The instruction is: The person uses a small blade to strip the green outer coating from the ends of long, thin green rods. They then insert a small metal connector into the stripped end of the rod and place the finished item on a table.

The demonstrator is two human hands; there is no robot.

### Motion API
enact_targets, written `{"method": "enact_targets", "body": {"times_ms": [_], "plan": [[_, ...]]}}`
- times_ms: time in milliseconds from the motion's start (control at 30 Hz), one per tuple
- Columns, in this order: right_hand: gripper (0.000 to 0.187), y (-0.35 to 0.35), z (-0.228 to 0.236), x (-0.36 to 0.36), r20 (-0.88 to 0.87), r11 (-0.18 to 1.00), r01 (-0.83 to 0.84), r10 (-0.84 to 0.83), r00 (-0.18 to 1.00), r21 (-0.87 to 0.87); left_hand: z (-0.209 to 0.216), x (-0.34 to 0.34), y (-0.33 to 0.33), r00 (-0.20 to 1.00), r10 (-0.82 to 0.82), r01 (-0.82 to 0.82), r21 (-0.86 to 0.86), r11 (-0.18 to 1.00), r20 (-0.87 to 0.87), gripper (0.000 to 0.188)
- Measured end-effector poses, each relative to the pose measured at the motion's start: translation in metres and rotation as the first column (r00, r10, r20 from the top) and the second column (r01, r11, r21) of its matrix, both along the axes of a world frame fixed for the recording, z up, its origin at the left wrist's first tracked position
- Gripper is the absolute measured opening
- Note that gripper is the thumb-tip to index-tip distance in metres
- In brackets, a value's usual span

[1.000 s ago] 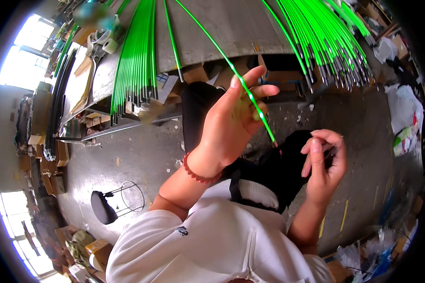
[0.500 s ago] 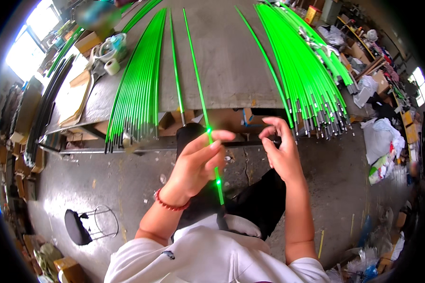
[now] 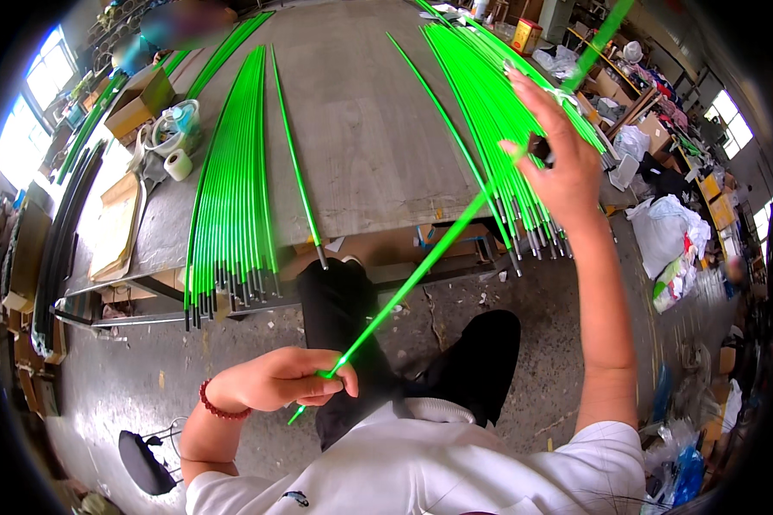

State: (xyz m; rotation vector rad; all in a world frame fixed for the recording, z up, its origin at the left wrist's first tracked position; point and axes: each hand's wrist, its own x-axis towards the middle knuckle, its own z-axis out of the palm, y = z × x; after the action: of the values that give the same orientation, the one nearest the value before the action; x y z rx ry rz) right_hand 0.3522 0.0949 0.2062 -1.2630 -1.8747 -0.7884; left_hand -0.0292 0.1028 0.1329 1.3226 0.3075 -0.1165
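Note:
A thin green rod (image 3: pixel 412 279) slants across my front, from low on the left to high on the right. My left hand (image 3: pixel 288 378), with a red bead bracelet at its wrist, is closed around the rod near its lower end. My right hand (image 3: pixel 563 172) is raised over the right part of the table. Its index finger and thumb are stretched apart, while a small dark piece (image 3: pixel 538 148) sits between its fingers, too small to name. The rod runs behind this hand and reappears as a blurred length beyond it; whether they touch I cannot tell.
Fanned green rods with dark ends lie on the grey table (image 3: pixel 343 112), one bundle (image 3: pixel 240 172) left, another (image 3: pixel 481 129) right. A single rod (image 3: pixel 294 154) lies beside the left bundle. Farther left are a cardboard box (image 3: pixel 142 103) and a white roll (image 3: pixel 178 165). A black stool (image 3: pixel 143 462) stands lower left.
The rod has swung from nearly upright to a slant rising rightward. My left hand has moved down and left, my right hand up and right. The view has shifted slightly.

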Motion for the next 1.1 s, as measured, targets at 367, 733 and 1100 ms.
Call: {"method": "enact_targets", "body": {"times_ms": [367, 733, 1100], "plan": [[0.030, -0.090, -0.004, 0.141, -0.223, 0.924, 0.382, -0.376, 0.900, -0.016, -0.007, -0.052, 0.026, 0.890, 0.301, 0.233, 0.908, 0.348, -0.344, 0.016], [0.014, -0.234, -0.043, 0.234, -0.261, 0.847, 0.314, -0.448, 0.855, -0.429, 0.035, -0.090, 0.111, 0.620, 0.520, -0.045, 0.689, -0.724, 0.588, 0.033], [0.028, -0.327, -0.080, 0.223, -0.148, 0.093, -0.238, -0.963, 0.224, -0.967, 0.004, 0.002, 0.085, 0.542, 0.357, -0.364, 0.595, -0.717, 0.761, 0.050]]}}
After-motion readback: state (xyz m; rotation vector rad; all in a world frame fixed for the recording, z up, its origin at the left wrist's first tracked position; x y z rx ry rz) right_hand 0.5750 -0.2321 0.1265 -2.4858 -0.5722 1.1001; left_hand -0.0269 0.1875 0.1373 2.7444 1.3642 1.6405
